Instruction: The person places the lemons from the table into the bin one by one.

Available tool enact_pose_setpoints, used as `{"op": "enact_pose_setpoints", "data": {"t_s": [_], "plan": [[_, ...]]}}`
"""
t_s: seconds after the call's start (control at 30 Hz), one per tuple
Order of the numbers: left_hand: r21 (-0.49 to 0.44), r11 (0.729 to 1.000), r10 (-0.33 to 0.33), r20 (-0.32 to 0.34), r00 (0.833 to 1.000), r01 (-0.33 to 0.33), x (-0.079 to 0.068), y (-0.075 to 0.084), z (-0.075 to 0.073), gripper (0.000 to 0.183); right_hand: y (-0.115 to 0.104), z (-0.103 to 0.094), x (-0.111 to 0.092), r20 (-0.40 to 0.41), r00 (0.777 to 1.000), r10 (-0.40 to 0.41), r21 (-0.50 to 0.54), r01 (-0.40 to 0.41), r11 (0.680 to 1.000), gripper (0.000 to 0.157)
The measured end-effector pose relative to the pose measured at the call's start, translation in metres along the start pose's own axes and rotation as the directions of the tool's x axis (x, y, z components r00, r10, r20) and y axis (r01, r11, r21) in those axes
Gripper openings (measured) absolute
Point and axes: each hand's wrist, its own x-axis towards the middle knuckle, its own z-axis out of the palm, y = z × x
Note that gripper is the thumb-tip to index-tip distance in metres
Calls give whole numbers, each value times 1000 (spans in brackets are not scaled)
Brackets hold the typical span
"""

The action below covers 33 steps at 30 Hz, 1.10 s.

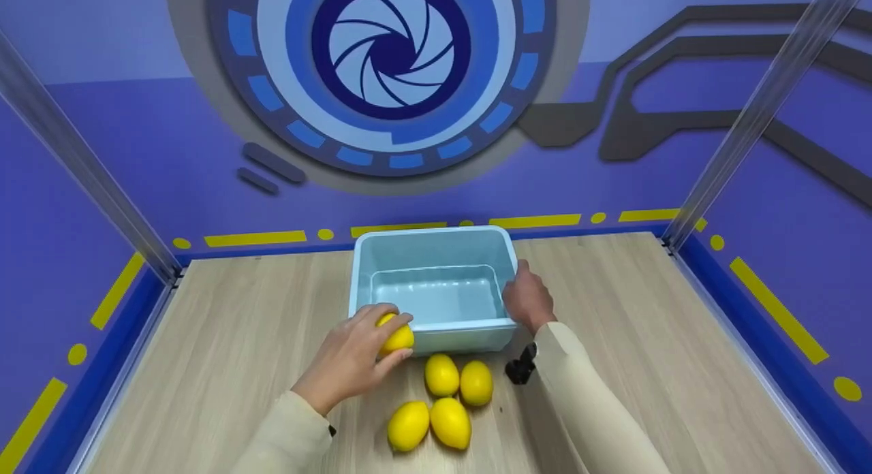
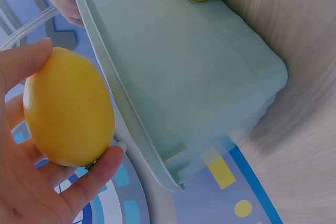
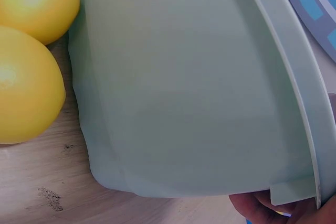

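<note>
My left hand [image 1: 349, 355] holds a yellow lemon [image 1: 399, 336] beside the front left corner of a pale blue plastic bin [image 1: 470, 339]. In the left wrist view, thumb and fingers wrap the lemon [image 2: 69, 107] from its ends, level with the bin's rim. On the other side, my right hand [image 1: 530, 298] grips the bin's right rim, fingers curled under its edge in the right wrist view. Nothing lies on the bin floor that shows. Several more lemons [image 1: 450, 423] rest in a loose cluster on the table just in front of the bin.
The wood-grain table [image 1: 259, 324] runs to purple-blue panels at the back and both sides. Behind the bin stands the back panel [image 1: 436, 201], close to its far rim. A black device [image 1: 522, 365] sits by the right wrist.
</note>
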Motion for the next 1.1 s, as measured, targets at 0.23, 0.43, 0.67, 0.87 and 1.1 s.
{"op": "enact_pose_setpoints", "data": {"t_s": [0.23,0.43,0.67,0.87,1.1], "plan": [[-13,999,-30,23,999,30,2,-3,1,46,0,1,1,-6,1000,10,9,-10,1000,57],[-22,999,-38,0,999,38,5,-4,3,45,-1,1,2,-3,1000,22,1,-22,1000,57],[-16,999,-38,-10,999,38,8,-4,3,44,-2,1,2,1,999,33,6,-33,999,57],[9,1000,-20,-11,1000,20,10,-4,5,45,-2,1,0,21,999,39,22,-40,999,58],[19,1000,-21,-23,999,22,12,-5,6,43,-1,0,0,3,1000,9,-5,-9,1000,58]]}}
